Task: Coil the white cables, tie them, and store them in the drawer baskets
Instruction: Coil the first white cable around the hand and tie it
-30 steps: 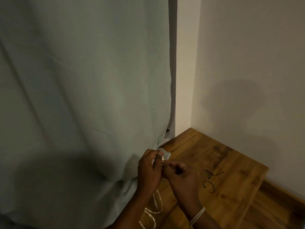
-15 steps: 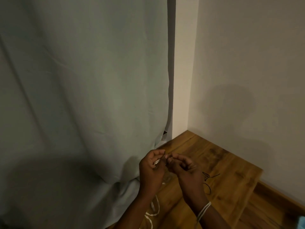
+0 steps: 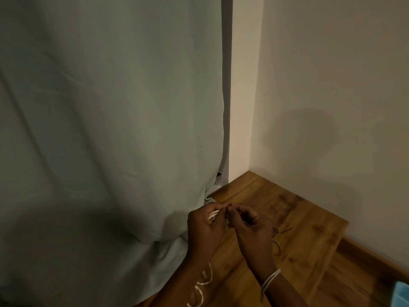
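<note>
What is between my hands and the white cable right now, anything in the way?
Nothing visible. The left hand already holds the white cable, whose tail hangs below the wrist, and the right hand meets it fingertip to fingertip, pinching something thin and dark.

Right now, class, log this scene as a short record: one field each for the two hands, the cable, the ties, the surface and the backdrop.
left hand: grips folded loops of the white cable
right hand: pinches something thin and dark at the loops
cable tail: hangs below the left wrist
dark ties: lie loose on the wooden surface
backdrop: pale green curtain, white wall
drawer baskets: not in view
</note>
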Available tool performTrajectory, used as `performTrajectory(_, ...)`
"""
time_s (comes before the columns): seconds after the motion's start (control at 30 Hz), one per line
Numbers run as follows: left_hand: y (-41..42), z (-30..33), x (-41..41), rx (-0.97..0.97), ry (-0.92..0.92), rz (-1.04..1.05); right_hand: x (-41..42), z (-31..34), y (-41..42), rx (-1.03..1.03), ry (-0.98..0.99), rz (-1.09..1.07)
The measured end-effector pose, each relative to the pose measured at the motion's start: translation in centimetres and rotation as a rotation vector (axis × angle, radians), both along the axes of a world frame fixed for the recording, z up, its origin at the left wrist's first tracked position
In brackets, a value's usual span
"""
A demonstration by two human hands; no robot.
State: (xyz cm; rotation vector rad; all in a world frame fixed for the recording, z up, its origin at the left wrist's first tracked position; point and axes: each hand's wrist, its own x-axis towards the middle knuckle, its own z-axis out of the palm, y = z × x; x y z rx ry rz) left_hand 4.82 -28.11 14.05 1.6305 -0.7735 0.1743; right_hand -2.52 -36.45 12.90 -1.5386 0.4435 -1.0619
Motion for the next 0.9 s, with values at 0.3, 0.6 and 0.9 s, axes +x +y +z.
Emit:
performTrajectory(0.3, -0.3, 0.1, -0.1, 0.0, -0.12, -0.003, 0.2, -0.1, 0.1, 0.001, -0.024, -0.04)
performTrajectory(0.6, -0.4, -0.4, 1.1, 0.048, -0.148, 0.059, 0.4, 0.0, -0.5, -0.053, 0.053, 0.011)
performTrajectory(0.9, -0.1, -0.3, 1.5, 0.146, -0.158, 0.021, -0.1, 0.2, -2.3, -0.003, 0.072, 0.128)
